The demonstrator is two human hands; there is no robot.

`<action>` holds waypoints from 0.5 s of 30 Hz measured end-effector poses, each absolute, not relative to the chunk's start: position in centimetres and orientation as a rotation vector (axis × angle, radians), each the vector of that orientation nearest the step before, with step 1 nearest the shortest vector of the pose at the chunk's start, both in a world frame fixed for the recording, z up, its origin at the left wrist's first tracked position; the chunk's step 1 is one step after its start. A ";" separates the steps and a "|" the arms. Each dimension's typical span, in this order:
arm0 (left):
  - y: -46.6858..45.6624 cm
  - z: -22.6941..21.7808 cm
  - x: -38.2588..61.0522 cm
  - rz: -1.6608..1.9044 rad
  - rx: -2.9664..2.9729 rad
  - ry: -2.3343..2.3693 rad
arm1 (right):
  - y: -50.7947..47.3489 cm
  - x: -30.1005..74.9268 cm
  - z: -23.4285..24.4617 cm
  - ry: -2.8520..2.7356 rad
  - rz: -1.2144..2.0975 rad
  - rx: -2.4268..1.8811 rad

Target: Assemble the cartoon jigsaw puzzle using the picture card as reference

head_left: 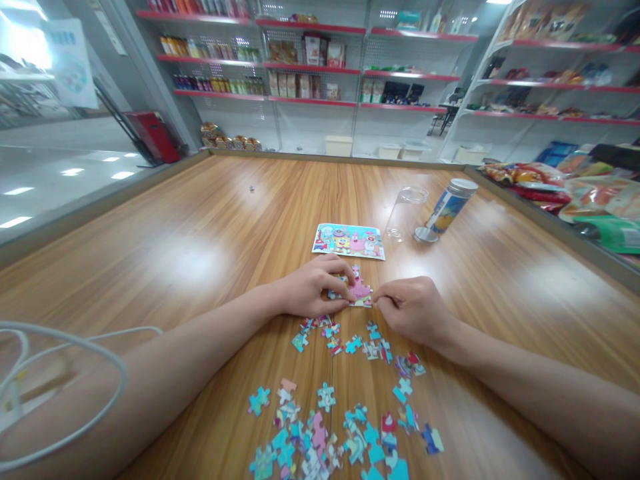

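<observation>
A small joined section of a jigsaw puzzle [359, 291], with pink and teal parts, lies on the wooden table in front of me. Bent over its left side, my left hand [320, 287] grips it with curved fingers and thumb, hiding part of it. My right hand [417, 310] is closed at the section's right edge, thumb and forefinger pinched together; whatever is between them is hidden. Just beyond lies a picture card [349, 241] with cartoon figures. Loose jigsaw pieces [327, 397] are scattered nearer to me, some bunched at the bottom of the view.
A clear plastic jar [405, 212] and a blue printed canister [453, 203] stand on the right, with a round metal lid [425, 235] beside them. A white cable [117, 373] loops over my left forearm. Packaged goods [545, 183] lie past the table's right edge.
</observation>
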State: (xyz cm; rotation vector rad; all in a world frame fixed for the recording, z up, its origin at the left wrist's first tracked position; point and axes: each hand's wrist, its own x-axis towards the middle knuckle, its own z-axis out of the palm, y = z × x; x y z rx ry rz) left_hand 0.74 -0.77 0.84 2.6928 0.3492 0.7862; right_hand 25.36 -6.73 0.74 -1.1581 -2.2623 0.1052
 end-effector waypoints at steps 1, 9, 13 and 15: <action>-0.8 0.8 0.7 0.788 2.695 0.347 | -6.7 25.4 0.7 -2.246 0.104 -1.145; -0.9 0.9 0.8 0.787 2.695 0.367 | -6.5 25.2 0.3 -2.397 0.162 -1.116; -0.9 1.0 0.8 0.766 2.700 0.362 | -6.5 25.2 0.5 -2.361 0.129 -1.137; -0.9 1.0 0.8 0.762 2.703 0.359 | -6.5 25.2 0.6 -2.330 0.101 -1.163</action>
